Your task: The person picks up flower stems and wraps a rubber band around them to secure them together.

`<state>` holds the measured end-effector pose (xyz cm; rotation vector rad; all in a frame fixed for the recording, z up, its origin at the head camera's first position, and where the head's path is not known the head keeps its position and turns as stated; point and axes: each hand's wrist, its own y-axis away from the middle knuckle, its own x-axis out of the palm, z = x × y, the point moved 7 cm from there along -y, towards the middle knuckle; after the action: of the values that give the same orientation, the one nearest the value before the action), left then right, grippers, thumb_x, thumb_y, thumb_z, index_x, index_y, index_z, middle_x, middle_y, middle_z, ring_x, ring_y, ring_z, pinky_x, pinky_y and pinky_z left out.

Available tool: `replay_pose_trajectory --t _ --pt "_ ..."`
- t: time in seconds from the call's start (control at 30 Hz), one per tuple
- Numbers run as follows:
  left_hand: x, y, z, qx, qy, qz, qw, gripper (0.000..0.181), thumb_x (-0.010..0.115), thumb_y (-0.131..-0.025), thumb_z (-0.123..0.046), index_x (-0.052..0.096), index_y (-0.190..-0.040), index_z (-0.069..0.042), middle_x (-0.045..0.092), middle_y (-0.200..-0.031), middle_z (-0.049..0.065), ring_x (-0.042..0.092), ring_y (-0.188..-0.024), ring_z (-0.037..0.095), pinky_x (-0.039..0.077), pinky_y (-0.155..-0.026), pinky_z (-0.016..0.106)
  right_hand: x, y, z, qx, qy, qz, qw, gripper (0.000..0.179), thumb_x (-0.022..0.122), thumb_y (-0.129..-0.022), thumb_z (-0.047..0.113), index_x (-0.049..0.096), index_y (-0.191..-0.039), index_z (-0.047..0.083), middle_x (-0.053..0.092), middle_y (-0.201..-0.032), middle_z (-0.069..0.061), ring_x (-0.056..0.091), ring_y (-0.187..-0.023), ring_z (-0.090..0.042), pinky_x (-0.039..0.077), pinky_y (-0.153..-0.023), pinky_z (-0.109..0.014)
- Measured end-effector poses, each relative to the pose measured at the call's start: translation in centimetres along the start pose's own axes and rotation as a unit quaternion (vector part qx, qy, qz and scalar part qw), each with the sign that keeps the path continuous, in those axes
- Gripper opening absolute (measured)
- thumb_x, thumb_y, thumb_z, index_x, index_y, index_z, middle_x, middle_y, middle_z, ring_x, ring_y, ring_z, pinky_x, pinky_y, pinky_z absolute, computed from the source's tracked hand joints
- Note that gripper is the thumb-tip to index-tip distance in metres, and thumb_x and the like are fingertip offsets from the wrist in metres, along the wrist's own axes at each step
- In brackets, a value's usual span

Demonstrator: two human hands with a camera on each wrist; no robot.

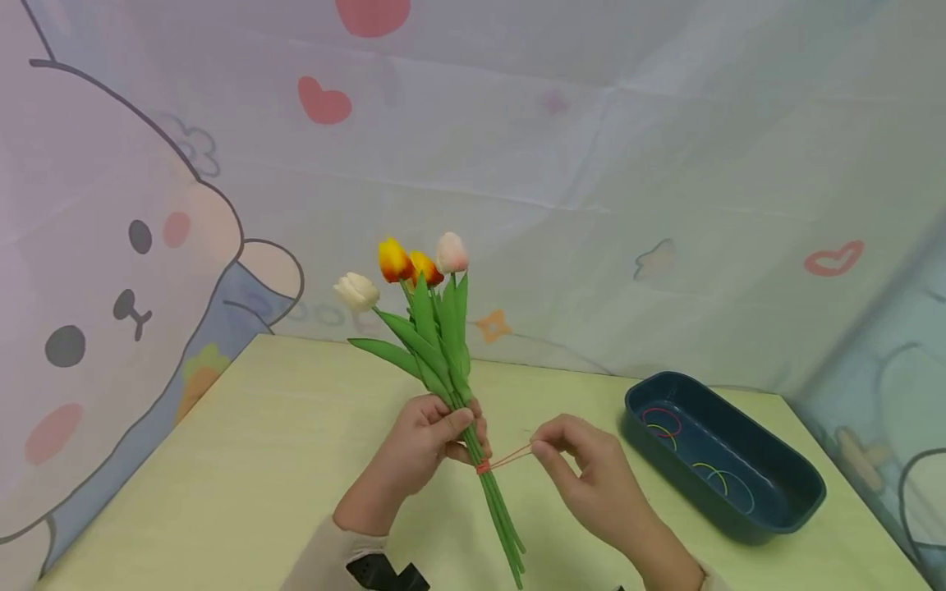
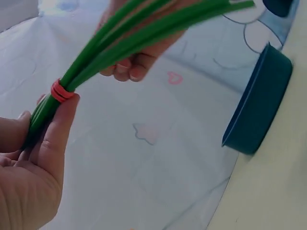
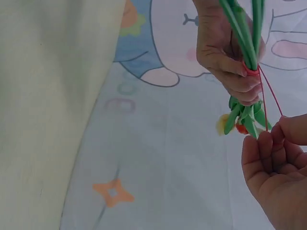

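Observation:
My left hand [image 1: 424, 443] grips a bunch of artificial tulips [image 1: 443, 361] by the stems, just above a red rubber band [image 1: 483, 467] wound round them. White, pink and yellow-orange blooms point up and away, while the bare stem ends slant down to the right. With thumb and fingertips, my right hand [image 1: 584, 472] pinches a loop of the same band and stretches it out to the right. Two taut red strands run from stems to fingers in the right wrist view. The wound turns of the rubber band [image 2: 61, 91] sit close by my left fingertips in the left wrist view.
A dark blue oblong tray [image 1: 739, 435] stands on the table's right side, with several loose rubber bands [image 1: 661, 423] in red, yellow and green inside. Behind the pale yellow table [image 1: 244, 460] hangs a cartoon-printed cloth [image 1: 517, 164].

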<state>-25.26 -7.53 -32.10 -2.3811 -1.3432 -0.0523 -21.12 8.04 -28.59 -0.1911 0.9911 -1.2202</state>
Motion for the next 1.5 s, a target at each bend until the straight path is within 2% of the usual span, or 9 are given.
replay_pose_trajectory --t 0.1,0.2,0.47,0.67,0.73,0.87,1.0,1.3,1.5 --pt "-0.3 0.1 -0.3 0.012 0.070 0.022 0.9972 0.014 0.043 -0.096 -0.014 0.050 -0.093 -0.002 0.059 -0.077 -0.001 0.064 -0.072 0.011 0.057 -0.067 0.026 0.4 0.5 -0.3 0.001 -0.016 -0.009 0.9998 0.013 0.060 -0.084 0.001 0.060 -0.086 0.014 0.058 -0.076 0.008 0.052 -0.067 -0.005 0.047 -0.059 -0.020" --pt "-0.7 0.1 -0.7 0.023 0.129 0.022 0.9912 0.014 0.039 -0.097 -0.013 0.049 -0.094 -0.004 0.058 -0.078 -0.001 0.064 -0.073 0.010 0.056 -0.068 0.023 0.8 1.3 -0.7 0.009 -0.040 -0.011 0.9991 0.016 0.059 -0.084 -0.001 0.060 -0.087 0.015 0.058 -0.075 0.005 0.054 -0.068 -0.008 0.048 -0.060 -0.021" --pt "-1.9 0.2 -0.5 0.016 0.231 -0.036 0.9721 0.018 0.033 -0.098 -0.010 0.051 -0.094 -0.006 0.058 -0.080 0.000 0.062 -0.073 0.010 0.054 -0.067 0.017 2.2 3.0 -0.5 0.111 -0.104 0.032 0.9878 0.004 0.056 -0.089 0.013 0.059 -0.088 0.014 0.060 -0.079 0.003 0.059 -0.074 -0.011 0.052 -0.070 -0.022" --pt "-2.5 0.1 0.1 -0.004 0.254 -0.095 0.9626 0.019 0.032 -0.098 -0.009 0.050 -0.093 -0.005 0.058 -0.079 0.001 0.063 -0.071 0.009 0.054 -0.067 0.017 2.3 3.5 0.5 0.128 -0.118 0.054 0.9833 0.006 0.053 -0.091 0.018 0.059 -0.091 0.016 0.060 -0.081 0.002 0.058 -0.080 -0.013 0.051 -0.077 -0.022" --pt "-2.6 0.1 0.3 -0.017 0.260 -0.116 0.9583 0.020 0.032 -0.098 -0.009 0.051 -0.092 -0.005 0.057 -0.079 0.002 0.062 -0.070 0.010 0.055 -0.068 0.018 2.1 3.5 0.9 0.118 -0.108 0.055 0.9856 0.006 0.053 -0.091 0.016 0.059 -0.091 0.016 0.059 -0.080 0.002 0.058 -0.078 -0.012 0.051 -0.078 -0.022" --pt "-2.8 0.1 0.7 -0.038 0.268 -0.150 0.9509 0.021 0.031 -0.098 -0.008 0.051 -0.091 -0.006 0.056 -0.079 0.003 0.062 -0.069 0.010 0.055 -0.067 0.017 1.8 3.5 1.2 0.141 -0.064 0.053 0.9866 0.005 0.053 -0.091 0.023 0.058 -0.090 0.021 0.058 -0.078 0.008 0.056 -0.073 -0.008 0.051 -0.076 -0.023" --pt "-2.8 0.0 0.8 -0.039 0.271 -0.158 0.9487 0.021 0.031 -0.098 -0.008 0.050 -0.090 -0.005 0.057 -0.077 0.003 0.063 -0.068 0.011 0.055 -0.067 0.018 1.6 3.6 1.6 0.153 -0.018 0.051 0.9868 0.005 0.052 -0.091 0.027 0.056 -0.090 0.024 0.057 -0.079 0.013 0.054 -0.072 -0.005 0.051 -0.071 -0.021" --pt "-2.8 0.1 1.0 -0.050 0.272 -0.176 0.9447 0.022 0.030 -0.099 -0.009 0.049 -0.090 -0.005 0.055 -0.078 0.003 0.061 -0.068 0.010 0.055 -0.064 0.017 1.1 3.6 2.8 0.073 0.032 0.016 0.9967 0.011 0.055 -0.090 0.013 0.055 -0.092 0.024 0.056 -0.080 0.017 0.050 -0.069 0.000 0.049 -0.062 -0.019" --pt "-2.6 -0.1 1.0 -0.048 0.265 -0.172 0.9476 0.022 0.030 -0.099 -0.008 0.049 -0.089 -0.005 0.057 -0.074 0.002 0.062 -0.067 0.012 0.054 -0.064 0.018 0.9 3.7 3.2 0.040 0.045 -0.003 0.9982 0.016 0.057 -0.088 0.007 0.057 -0.092 0.023 0.056 -0.080 0.017 0.048 -0.067 0.001 0.047 -0.058 -0.017"
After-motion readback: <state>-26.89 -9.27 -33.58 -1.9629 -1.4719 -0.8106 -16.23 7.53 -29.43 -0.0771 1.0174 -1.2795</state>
